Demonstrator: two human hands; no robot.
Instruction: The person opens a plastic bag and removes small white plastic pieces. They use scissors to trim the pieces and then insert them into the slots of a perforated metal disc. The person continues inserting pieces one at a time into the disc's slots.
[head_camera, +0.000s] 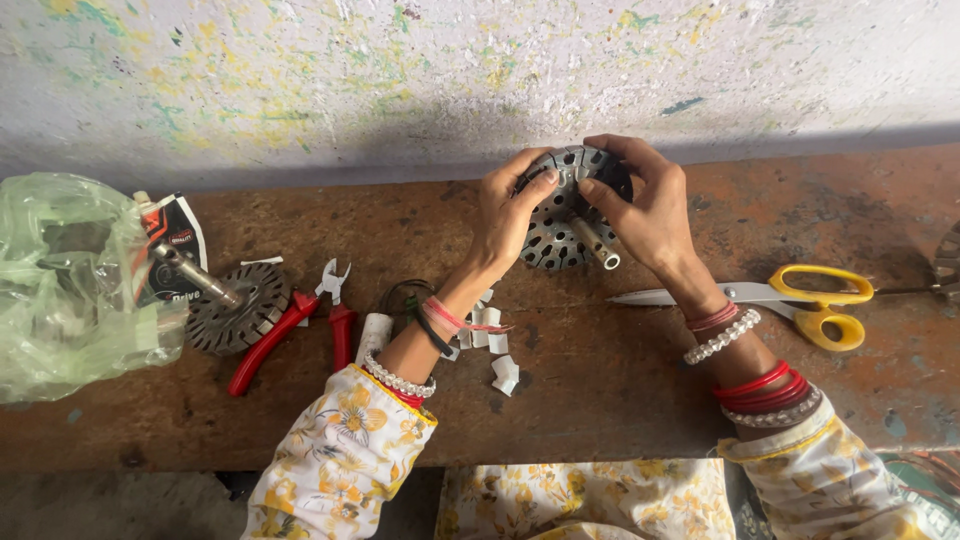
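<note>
Both hands hold a round, perforated metal motor core (562, 215) just above the rear of the brown surface (600, 390), near the wall. The left hand (508, 215) is closed on the left rim with the thumb pressed to the face; the right hand (645, 205) is closed on the right rim and top edge. A short steel shaft (600, 245) projects from the centre toward the camera.

Handling: the core appears rigid and fairly heavy for its size, not fragile. The slotted rim likely has hard edges; the rim offers the firmest hold, and the smooth shaft may be slippery.

Surroundings: yellow-handled scissors (790, 298) lie just right of the right wrist, blades pointing left. A second core with shaft (230, 300) and red-handled pliers (300, 325) lie to the left, beside a green plastic bag (70, 285). White paper scraps (495, 355) are scattered under the left forearm. Nothing obstructs the held core
</note>
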